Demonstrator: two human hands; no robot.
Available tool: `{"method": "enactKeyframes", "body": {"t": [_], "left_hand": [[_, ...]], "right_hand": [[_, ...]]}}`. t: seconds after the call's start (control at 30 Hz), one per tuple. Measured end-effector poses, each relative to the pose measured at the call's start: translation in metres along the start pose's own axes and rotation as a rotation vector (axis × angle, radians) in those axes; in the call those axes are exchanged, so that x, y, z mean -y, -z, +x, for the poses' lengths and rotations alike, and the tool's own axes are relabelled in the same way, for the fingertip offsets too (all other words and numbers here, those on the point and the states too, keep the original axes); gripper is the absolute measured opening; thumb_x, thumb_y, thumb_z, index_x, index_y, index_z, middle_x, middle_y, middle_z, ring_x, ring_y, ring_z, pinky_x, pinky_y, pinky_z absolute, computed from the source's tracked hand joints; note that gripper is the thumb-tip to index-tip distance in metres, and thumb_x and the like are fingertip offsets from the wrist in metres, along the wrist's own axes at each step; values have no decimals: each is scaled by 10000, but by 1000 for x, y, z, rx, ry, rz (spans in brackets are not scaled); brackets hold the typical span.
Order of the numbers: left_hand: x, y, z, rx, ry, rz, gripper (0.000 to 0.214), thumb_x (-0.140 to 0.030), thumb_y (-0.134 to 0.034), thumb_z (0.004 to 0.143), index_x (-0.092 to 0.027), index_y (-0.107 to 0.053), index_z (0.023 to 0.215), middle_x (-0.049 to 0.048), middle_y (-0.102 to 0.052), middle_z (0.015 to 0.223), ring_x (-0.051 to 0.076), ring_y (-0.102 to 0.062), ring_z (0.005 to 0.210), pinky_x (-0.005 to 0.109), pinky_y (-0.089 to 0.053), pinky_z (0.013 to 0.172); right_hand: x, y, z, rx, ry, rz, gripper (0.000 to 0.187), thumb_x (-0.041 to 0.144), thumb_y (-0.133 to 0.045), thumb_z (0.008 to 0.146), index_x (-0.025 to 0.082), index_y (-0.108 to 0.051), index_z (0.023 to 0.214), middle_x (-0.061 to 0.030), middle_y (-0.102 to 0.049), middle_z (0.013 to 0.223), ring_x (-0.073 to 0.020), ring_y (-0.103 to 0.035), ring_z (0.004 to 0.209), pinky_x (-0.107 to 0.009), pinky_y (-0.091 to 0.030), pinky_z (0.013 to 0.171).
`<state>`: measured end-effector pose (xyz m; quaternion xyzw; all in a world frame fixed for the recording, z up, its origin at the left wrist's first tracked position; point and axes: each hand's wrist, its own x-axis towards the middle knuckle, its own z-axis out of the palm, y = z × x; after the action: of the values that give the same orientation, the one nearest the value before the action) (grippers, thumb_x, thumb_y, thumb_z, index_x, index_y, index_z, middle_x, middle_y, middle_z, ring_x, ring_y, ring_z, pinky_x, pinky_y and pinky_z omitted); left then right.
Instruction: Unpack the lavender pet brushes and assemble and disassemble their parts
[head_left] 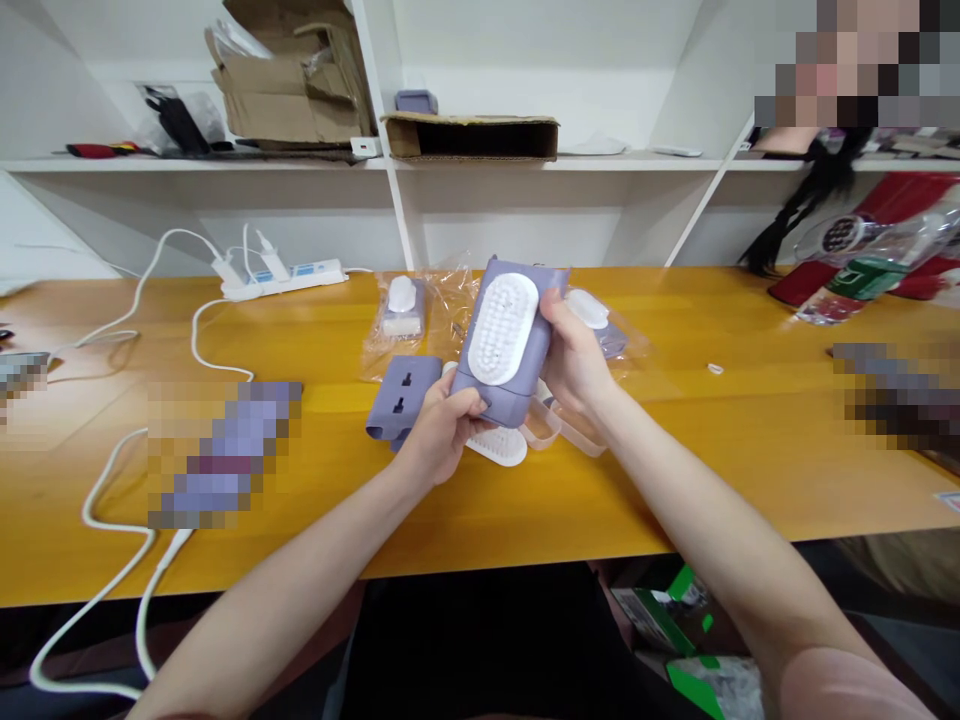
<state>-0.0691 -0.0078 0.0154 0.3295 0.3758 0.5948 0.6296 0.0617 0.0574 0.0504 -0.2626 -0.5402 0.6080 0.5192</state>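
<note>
A purple plastic case (463,372) with a white oval brush pad (501,330) on its face is held up tilted above the table. My left hand (441,425) is closed on its lower left corner, thumb on the front. Along the upper right side, my right hand (576,350) grips the same case. Underneath lies a second white bristled oval piece (501,447), partly hidden. Left of it stands a purple bracket-like part (405,392) with two dark keyhole slots. Translucent loop-shaped pieces (581,432) lie right of the case, near my right wrist.
Behind, clear plastic bags hold a purple-and-white unit (403,310) and another one (592,312). A power strip (289,280) with white cables is at the back left, a blurred phone-like device (225,455) nearer. A plastic bottle (862,280) lies at right. Shelves hold cardboard boxes (472,140).
</note>
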Motion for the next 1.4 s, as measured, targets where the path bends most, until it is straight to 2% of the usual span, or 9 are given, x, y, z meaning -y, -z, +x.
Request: {"method": "enactKeyframes", "body": {"t": [0.2,0.3,0.43,0.57,0.77,0.9,0.97,1.13,1.4], "left_hand": [[2,0,1,-61,-67,2,235,-120,-561,526,-179,-467,733,-72,-491,625,68,-464,546,227,-444,572],[6,-3,-1,-97,-119,45,289,-113,-570,523,-190,-470,782,-82,-488,607,65,-438,539,208,-400,544],[9,-5,-2,-103,-163,82,297,-112,-552,523,-204,-457,789,-88,-467,577,65,-406,509,218,-356,520],[8,-4,-1,-80,-153,82,260,-108,-542,519,-206,-428,731,-81,-434,561,68,-380,495,227,-310,496],[4,0,3,-70,-85,37,227,-119,-569,509,-190,-462,696,-74,-448,568,77,-433,533,243,-436,557],[7,0,1,22,29,38,180,-122,-568,524,-176,-481,672,-63,-448,587,73,-438,543,249,-467,577],[10,-2,-1,65,88,58,152,-125,-567,522,-174,-465,624,-59,-435,578,74,-439,534,262,-478,584],[11,-3,-4,68,137,73,154,-125,-557,509,-176,-432,584,-56,-412,574,75,-442,533,276,-481,615],[11,0,3,10,14,39,185,-127,-561,521,-185,-468,670,-57,-450,601,82,-445,565,249,-452,612]], "right_hand": [[-3,2,-35,75,-171,-162,444,500,-666,731,260,-595,1098,-48,-680,1062,-276,-639,942,-425,-527,752],[-13,0,-48,89,-81,-295,524,295,-748,655,247,-526,1127,-61,-644,1115,-269,-600,1029,-438,-498,873],[-25,0,-50,68,21,-436,526,244,-678,720,250,-448,1193,-69,-585,1134,-273,-550,1092,-457,-482,912],[-24,2,-48,101,6,-485,485,265,-669,749,259,-451,1182,-61,-586,1066,-272,-559,1038,-470,-495,882],[-7,8,-46,212,-75,-328,527,349,-740,713,279,-502,1178,-61,-608,1167,-274,-575,1068,-463,-500,894],[5,7,-35,26,-59,-115,405,554,-608,789,271,-582,1077,-47,-649,1151,-279,-609,1050,-432,-525,820],[7,3,-29,-77,-17,-19,476,643,-530,794,255,-604,1059,-63,-669,1119,-295,-612,1064,-446,-524,827],[-1,-10,-16,-112,-31,-8,682,736,-508,727,219,-586,1165,-110,-687,1070,-319,-630,1029,-476,-533,826],[-3,-16,2,-89,-2,-47,704,741,-498,710,203,-588,1154,-140,-669,1093,-334,-634,1007,-490,-525,798]]}}
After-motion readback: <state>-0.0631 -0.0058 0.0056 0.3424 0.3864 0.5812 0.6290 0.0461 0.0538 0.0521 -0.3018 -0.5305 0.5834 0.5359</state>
